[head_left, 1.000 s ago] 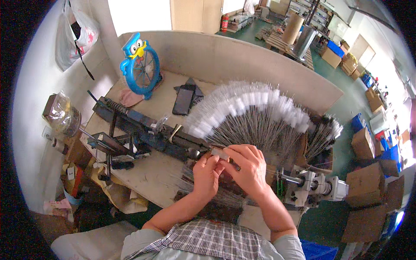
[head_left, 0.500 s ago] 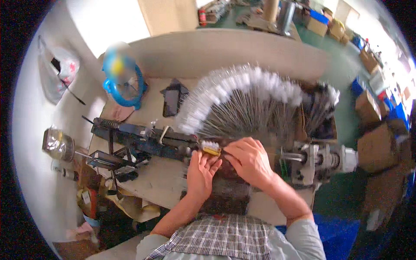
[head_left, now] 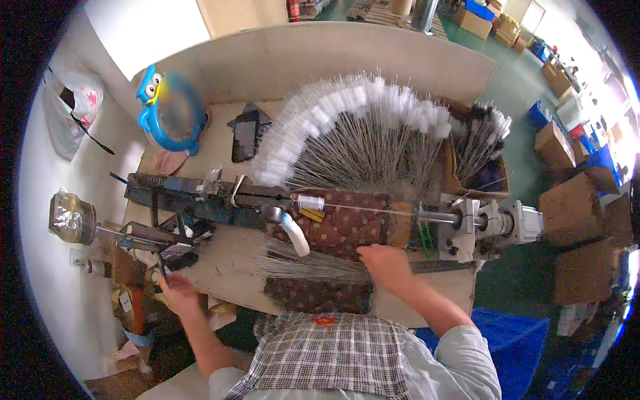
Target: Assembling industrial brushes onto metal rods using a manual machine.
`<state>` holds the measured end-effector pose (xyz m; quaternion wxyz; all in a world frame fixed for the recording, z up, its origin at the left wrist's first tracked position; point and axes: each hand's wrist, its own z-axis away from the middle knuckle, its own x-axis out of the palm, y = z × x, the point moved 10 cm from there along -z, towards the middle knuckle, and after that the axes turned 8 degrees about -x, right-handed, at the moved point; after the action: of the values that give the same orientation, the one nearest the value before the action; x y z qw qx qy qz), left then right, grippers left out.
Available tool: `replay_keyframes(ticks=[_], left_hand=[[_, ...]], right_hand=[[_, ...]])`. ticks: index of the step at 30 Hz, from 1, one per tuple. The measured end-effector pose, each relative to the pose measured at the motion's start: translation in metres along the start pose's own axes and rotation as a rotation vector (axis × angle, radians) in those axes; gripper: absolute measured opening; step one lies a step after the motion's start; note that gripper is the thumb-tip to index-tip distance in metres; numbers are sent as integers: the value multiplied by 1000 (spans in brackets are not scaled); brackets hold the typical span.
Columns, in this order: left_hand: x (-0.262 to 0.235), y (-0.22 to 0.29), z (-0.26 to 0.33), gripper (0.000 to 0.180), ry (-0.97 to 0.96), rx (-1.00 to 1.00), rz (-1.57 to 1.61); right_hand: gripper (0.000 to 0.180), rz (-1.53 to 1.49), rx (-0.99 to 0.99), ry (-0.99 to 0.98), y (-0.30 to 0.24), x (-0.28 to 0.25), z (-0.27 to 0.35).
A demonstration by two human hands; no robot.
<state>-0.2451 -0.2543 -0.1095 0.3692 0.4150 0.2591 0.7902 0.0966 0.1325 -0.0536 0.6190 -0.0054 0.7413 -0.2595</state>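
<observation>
My left hand [head_left: 179,292], slightly blurred, is closed round the lower end of a dark lever [head_left: 163,267] at the left of the bench machine. My right hand [head_left: 388,265] has its fingers drawn together at the right end of a bundle of thin metal wires [head_left: 313,265]; whatever is in the fingertips cannot be made out. Beyond the hands, a twisted wire [head_left: 363,209] stretches toward the metal spindle [head_left: 440,218] on the right. White bristle material [head_left: 310,202] sits at its left end, above a small yellow piece [head_left: 312,214]. A white curved handle [head_left: 295,237] juts toward me.
White-tipped wire brushes [head_left: 373,133] fan out behind the machine, with more in a cardboard box [head_left: 477,187] at right. A phone [head_left: 245,141] and a blue round-framed cartoon-shaped object [head_left: 150,127] stand at back left. A low partition [head_left: 347,57] bounds the bench.
Both hands have left the bristle piece and yellow piece at the centre. My left hand moved left to the lever; my right came nearer to the wire bundle. The view shifted slightly.
</observation>
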Motion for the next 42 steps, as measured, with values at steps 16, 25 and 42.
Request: replay_keyframes(ticks=[16, 25, 42], left_hand=[[9, -80, 10, 25, -218, -159, -321], [169, -227, 222, 20, -605, -548, -681], [196, -139, 320, 31, -1450, -832, -821]], right_hand=[[19, 53, 53, -30, 6, -33, 10], [13, 142, 105, -132, 9, -27, 15], [11, 373, 135, 139, 29, -164, 29]])
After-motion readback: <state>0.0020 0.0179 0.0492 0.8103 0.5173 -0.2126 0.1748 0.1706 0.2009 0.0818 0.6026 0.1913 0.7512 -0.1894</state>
